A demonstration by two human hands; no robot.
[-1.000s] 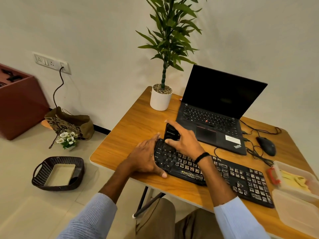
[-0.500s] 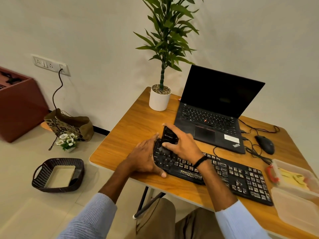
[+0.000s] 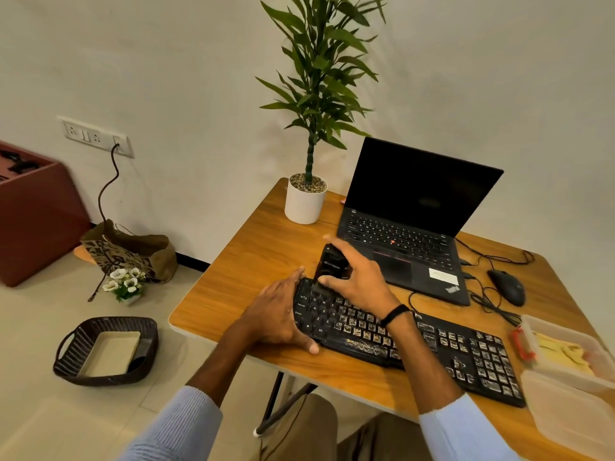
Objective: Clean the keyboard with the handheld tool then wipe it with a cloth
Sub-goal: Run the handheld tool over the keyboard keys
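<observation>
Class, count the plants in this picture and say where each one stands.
2. A tall leafy plant stands on the far corner of the table, left of the laptop. A small white-flowered plant sits on the floor beside the brown bag. None appears hidden.

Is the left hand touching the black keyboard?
Touching. The head view shows the left hand lying over the left end of the keyboard, with its thumb against the front edge.
</observation>
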